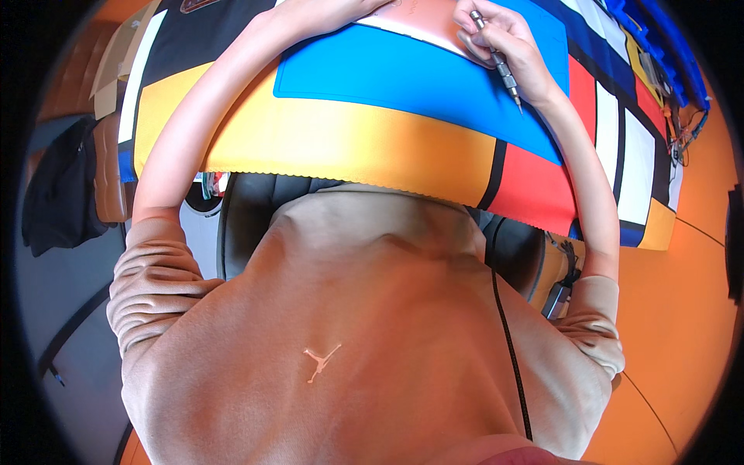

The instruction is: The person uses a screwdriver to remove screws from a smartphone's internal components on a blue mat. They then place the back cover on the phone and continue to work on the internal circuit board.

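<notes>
At the top of the head view, a pink phone-like device lies on a blue mat. My left hand reaches to the device's left end, its fingers mostly cut off by the upper edge of the picture. My right hand is at the device's right end, with curled fingers closed on a metallic pen-shaped screwdriver. The screwdriver's thin tip points down toward me, over the blue mat.
A colour-block cloth covers the table beneath the mat. A blue rack with cables stands at the right. At the left are a brown seat with black fabric on it. A black cord hangs down my front.
</notes>
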A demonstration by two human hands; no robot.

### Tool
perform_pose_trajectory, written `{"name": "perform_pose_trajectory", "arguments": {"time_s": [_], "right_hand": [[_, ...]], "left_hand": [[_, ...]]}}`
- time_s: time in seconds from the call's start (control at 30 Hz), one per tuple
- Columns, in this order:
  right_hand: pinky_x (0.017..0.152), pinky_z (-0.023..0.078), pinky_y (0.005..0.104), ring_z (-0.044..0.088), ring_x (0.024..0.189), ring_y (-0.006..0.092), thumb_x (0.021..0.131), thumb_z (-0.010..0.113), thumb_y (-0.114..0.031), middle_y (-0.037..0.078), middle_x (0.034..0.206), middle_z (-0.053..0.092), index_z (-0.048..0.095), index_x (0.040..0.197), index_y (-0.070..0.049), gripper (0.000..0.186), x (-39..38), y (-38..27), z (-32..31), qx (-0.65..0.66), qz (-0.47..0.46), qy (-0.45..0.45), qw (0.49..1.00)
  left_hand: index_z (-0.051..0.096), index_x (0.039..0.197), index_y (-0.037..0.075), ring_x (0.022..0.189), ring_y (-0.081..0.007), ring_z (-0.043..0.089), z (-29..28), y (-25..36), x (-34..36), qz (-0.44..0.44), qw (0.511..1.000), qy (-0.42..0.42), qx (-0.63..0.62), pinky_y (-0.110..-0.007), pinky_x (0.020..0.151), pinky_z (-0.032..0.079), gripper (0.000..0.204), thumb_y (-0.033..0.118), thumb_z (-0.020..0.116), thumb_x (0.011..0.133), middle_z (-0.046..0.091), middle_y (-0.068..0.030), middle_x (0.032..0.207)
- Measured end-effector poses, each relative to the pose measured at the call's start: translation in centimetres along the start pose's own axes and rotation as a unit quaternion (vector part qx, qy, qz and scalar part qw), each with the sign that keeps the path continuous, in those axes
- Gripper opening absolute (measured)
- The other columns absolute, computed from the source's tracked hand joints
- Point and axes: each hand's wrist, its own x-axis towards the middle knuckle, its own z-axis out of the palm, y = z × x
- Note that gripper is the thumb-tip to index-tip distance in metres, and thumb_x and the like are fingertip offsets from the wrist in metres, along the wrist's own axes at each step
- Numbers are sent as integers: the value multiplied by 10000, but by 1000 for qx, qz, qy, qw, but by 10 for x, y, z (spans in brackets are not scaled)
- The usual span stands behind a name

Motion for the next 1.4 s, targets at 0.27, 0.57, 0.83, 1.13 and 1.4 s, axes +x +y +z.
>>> {"name": "perform_pose_trajectory", "arguments": {"time_s": [0.27, 0.57, 0.83, 1.13, 1.4], "right_hand": [[511, 250, 215, 355, 561, 52, 939, 654, -379, -38, 665, 434, 506, 891, -84, 334, 5, 15, -16, 68, -9, -45, 997], [503, 204, 230, 268, 536, 39, 861, 517, -295, -34, 657, 395, 466, 826, -96, 208, -2, 11, -27, -30, -15, -127, 991], [507, 205, 225, 262, 527, 36, 854, 531, -294, -58, 649, 377, 462, 813, -94, 215, -2, 10, -18, -36, -42, -112, 992], [504, 218, 240, 255, 519, 48, 864, 477, -197, -66, 605, 319, 424, 854, -105, 107, 0, -1, -15, 28, -7, -90, 996], [509, 258, 246, 262, 502, 76, 947, 423, -171, -46, 583, 334, 397, 847, -120, 115, -4, -4, -56, 125, 8, -97, 987]], "left_hand": [[569, 1342, 13, 1334, -415, 461, 16, -8, -2, -3, 991, 47, 125, -477, 1145, 364, 419, 307, 493, 1054, 479, -238, 1442], [603, 1317, 35, 1332, -382, 495, 13, -1, -2, 8, 985, 59, 164, -457, 1121, 407, 393, 299, 510, 1041, 550, -213, 1383], [636, 1022, 26, 1083, -356, 557, -10, 18, 2, 12, 999, 22, 33, -442, 920, 474, 232, 252, 604, 982, 580, -168, 1050], [575, 905, -15, 984, -392, 511, 0, 13, 7, -16, 998, 55, -29, -458, 902, 430, 303, 277, 646, 940, 541, -222, 992], [565, 962, -12, 976, -385, 534, -5, 16, 3, -79, 996, 33, -41, -455, 893, 441, 366, 348, 634, 957, 552, -219, 985]]}}
